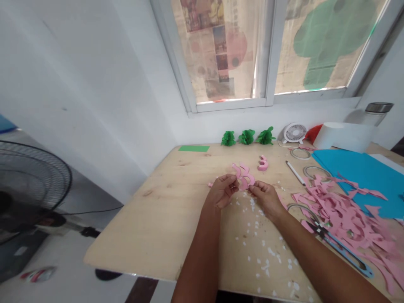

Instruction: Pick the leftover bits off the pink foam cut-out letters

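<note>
Between both hands, just over the wooden table, is a pink paper cutout (243,182) with curved, scalloped edges. My left hand (223,190) pinches its left side between thumb and fingers. On the lower right edge, my right hand (264,194) grips it the same way. A smaller curled pink paper piece (263,163) stands on the table beyond my right hand. Partly hidden behind my left hand, another bit of pink paper (210,184) pokes out.
Pink paper scraps (350,214) are heaped at right with scissors (344,252), tape rolls (315,172) and blue sheets (353,164). A white pen (296,173) lies nearby. Green paper figures (246,136) and a small fan (294,133) line the wall. White bits litter the table (151,227).
</note>
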Demonstrator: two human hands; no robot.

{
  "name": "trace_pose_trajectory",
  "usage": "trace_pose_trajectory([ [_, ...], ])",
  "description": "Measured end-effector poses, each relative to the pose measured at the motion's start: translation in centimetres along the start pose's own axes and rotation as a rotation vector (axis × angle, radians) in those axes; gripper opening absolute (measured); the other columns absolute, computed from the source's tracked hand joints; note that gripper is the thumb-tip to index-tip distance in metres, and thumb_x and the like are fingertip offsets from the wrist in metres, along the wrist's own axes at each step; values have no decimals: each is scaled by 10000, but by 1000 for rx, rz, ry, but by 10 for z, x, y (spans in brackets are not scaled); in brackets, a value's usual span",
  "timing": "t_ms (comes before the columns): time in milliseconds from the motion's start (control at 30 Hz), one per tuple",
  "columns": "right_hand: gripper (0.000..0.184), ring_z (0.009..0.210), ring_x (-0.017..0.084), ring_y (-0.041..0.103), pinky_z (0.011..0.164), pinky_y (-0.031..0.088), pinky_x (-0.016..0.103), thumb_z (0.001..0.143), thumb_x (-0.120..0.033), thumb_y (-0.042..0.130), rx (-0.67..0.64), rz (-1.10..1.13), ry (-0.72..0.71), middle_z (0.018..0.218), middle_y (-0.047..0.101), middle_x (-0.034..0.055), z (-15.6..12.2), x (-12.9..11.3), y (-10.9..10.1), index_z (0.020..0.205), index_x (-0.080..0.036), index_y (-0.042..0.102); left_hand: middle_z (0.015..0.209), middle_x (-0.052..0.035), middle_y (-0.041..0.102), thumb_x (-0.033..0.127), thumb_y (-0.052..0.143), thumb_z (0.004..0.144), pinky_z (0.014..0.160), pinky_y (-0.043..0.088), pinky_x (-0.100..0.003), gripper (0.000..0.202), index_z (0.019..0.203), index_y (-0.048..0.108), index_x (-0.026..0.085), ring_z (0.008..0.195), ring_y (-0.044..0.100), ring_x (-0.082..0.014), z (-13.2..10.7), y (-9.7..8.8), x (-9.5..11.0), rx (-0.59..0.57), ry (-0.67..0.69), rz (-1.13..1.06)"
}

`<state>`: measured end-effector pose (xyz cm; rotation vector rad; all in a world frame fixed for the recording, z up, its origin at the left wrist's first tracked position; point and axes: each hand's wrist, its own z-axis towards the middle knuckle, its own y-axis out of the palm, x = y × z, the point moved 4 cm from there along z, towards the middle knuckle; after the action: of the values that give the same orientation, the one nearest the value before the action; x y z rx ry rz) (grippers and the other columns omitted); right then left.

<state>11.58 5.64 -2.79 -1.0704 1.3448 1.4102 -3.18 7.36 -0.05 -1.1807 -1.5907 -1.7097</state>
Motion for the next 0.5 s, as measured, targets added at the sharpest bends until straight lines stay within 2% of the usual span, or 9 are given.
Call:
trace_pose_trajectory([
  [133,288,493,107,437,486,312,226,607,-442,718,-24,-12,1,540,558,-11,-2,-2,3,624,-173,615,629,-20,584,306,753,581,537,432,-232,238,646,585,151,582,540,-104,3,2,-5,2,5,-29],
  [333,249,463,92,396,462,264,225,635,-410,703,-41,-12,6,518,529,-30,-3,-1,4,642,-173,625,697,-20,614,223,757,563,517,418,-192,206,666,601,136,626,560,-91,5,4,-10,76,-26,-116],
  [500,205,467,82,396,466,263,217,665,-369,692,-70,15,14,532,528,-35,-4,2,5,675,-173,633,702,-27,618,230,756,570,514,421,-189,207,682,612,131,622,561,-90,6,5,-12,103,-18,-124],
])
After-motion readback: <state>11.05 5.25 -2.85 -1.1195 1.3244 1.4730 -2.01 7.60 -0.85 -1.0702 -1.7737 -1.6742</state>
